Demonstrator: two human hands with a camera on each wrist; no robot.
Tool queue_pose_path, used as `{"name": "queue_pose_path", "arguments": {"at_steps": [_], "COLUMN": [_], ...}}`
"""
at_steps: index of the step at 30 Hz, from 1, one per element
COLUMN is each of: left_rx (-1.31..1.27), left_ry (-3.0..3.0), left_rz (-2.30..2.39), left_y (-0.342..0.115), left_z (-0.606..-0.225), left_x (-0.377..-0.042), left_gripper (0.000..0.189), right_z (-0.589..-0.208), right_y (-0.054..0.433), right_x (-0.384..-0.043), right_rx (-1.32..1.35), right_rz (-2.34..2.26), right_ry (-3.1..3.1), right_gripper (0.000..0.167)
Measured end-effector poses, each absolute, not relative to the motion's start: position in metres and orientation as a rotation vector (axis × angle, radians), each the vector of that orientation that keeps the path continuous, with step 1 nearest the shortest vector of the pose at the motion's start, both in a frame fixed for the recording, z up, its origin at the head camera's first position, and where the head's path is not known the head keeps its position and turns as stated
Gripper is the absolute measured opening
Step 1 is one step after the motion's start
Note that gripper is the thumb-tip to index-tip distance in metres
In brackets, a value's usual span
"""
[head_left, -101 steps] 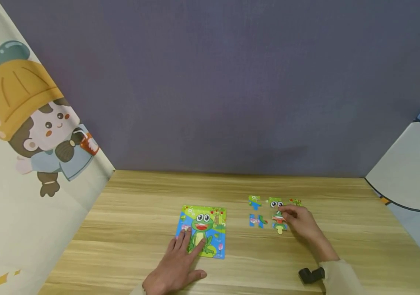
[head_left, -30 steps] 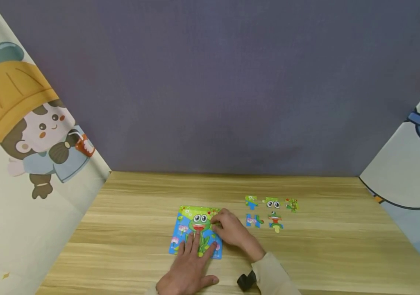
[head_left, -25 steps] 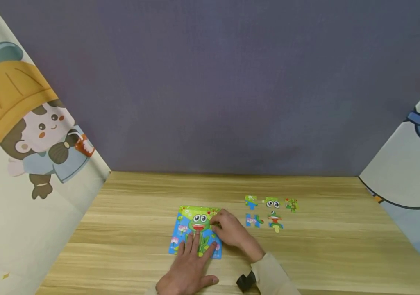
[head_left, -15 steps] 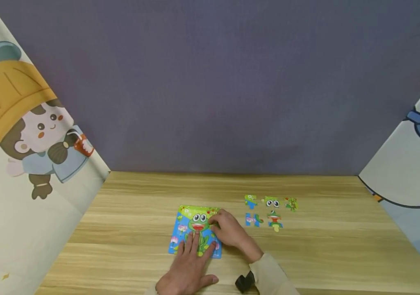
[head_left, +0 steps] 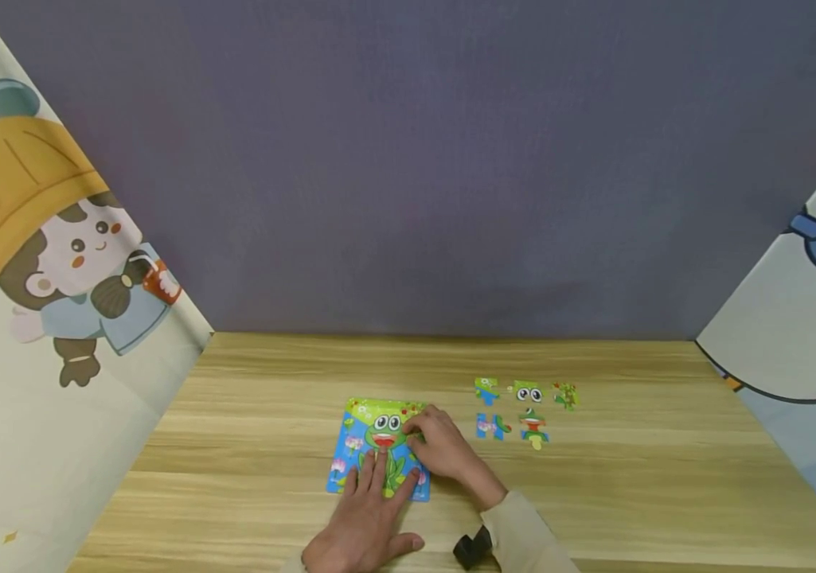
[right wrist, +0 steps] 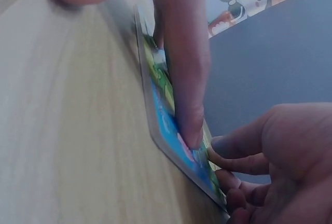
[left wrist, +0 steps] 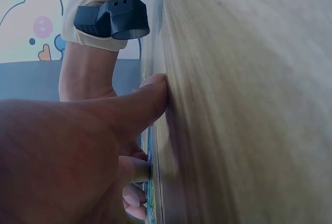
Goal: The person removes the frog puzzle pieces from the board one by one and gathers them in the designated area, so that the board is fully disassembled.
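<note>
As the left hand (head_left: 362,516) spreads across the frog board (head_left: 386,434), the right hand (head_left: 443,446) pinches something hidden, likely a puzzle piece, at its right side, nearer the loose pieces (head_left: 532,425) lying farther right.

Puzzle board (head_left: 370,434) seemingly beneath both hands (head_left: 361,517) (head_left: 442,446)

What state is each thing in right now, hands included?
Frog board: flat on table, picture up, partly covered by hands.
Left hand: fingers spread, resting on board.
Right hand: fingers curled at board's right side; grip unclear.
Frog-eyes piece: loose, face up.
Frog-mouth piece: loose, face up.
Black wrist device: worn on right wrist.
</note>
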State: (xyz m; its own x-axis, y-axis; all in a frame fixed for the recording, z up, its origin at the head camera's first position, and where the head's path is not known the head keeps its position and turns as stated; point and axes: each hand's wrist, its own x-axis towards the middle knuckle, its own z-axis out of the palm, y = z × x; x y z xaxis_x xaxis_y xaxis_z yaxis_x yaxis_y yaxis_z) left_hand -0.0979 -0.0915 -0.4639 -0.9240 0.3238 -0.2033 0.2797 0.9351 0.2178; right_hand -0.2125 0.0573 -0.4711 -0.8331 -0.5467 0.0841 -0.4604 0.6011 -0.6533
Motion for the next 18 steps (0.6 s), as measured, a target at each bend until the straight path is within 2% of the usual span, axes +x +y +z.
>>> {"name": "queue_pose_path", "arguments": {"at_steps": [8, 18], "left_rx": [0.45, 0.433], "left_ry": [2.873, 2.858], "left_rz": [0.242, 0.239], "left_y": [-0.09, -0.091], "left_z": [-0.465, -0.465], "left_x": [-0.097, -0.098], "left_gripper": [0.082, 0.082], "right_z": [-0.468, -0.464], "right_y": [0.061, 0.073], "right_x": [-0.216, -0.224], "right_rx": [-0.855, -0.961], "right_rz": [-1.196, -1.213], "right_ry": [2.532, 2.412], "right_gripper": [0.011, 0.019]}}
